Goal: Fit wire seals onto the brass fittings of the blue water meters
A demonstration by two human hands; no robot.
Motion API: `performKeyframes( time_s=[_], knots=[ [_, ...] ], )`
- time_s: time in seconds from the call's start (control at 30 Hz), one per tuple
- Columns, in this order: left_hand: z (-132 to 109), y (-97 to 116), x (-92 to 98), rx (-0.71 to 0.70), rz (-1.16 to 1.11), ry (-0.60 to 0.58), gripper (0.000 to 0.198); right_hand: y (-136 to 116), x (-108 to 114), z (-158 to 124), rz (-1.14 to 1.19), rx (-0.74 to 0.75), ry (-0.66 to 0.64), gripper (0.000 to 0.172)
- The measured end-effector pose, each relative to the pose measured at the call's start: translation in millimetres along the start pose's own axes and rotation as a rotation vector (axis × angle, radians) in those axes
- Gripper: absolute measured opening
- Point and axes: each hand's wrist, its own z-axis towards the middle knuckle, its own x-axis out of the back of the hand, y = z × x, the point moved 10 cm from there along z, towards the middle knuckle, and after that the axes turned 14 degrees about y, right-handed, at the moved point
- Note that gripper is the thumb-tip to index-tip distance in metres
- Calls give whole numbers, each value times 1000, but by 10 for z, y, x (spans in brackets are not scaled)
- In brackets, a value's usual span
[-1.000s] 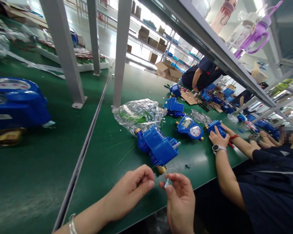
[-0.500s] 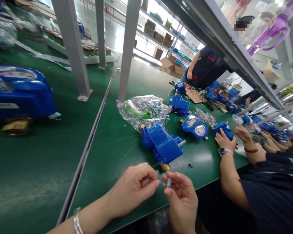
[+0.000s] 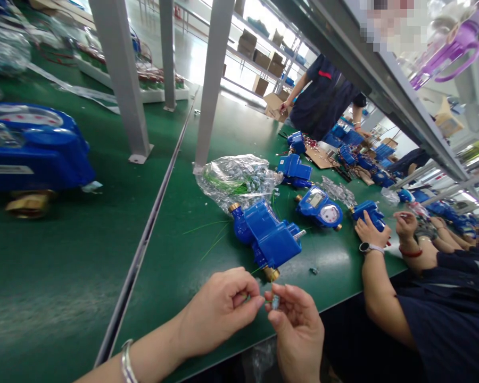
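My left hand (image 3: 227,303) is closed in a pinch at the lower middle, with a thin green wire showing near its fingers. Close to its right, my right hand (image 3: 297,324) holds a small pale-blue piece (image 3: 275,302) between thumb and fingers. Just beyond both hands a blue meter (image 3: 269,234) with brass ends lies tilted on the green table (image 3: 175,287). Behind that meter is a clear plastic bag (image 3: 239,181) of green wires and small pale-blue pieces. A second blue meter (image 3: 320,207) lies face up to the right. One more small piece (image 3: 313,271) rests near the table edge.
A large blue meter (image 3: 32,151) is at the left, past a table seam (image 3: 143,239). Grey posts (image 3: 213,80) rise from the table. At right, a co-worker's hand (image 3: 371,231) touches another blue meter (image 3: 367,213). A person (image 3: 323,101) stands across the table.
My hands have barely moved. The person across the table has shifted left and stands more upright, and the co-worker's raised hand at right has moved slightly to the right.
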Motion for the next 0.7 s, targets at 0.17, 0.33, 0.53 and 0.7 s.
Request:
performKeyframes(
  time_s=[0.17, 0.33, 0.53, 0.7],
  knots=[
    [-8, -25, -14, 24, 7, -8, 15, 29, 12, -11, 4, -22, -2, 34],
    [-4, -32, -32, 22, -3, -13, 14, 63, 26, -27, 16, -44, -14, 33],
    [-3, -5, -53, -3, -2, -20, 14, -80, -43, -20, -32, 49, -9, 36],
    [-11, 5, -52, -17, 20, -30, 14, -156, -54, -22, -101, 115, 9, 38]
  ],
)
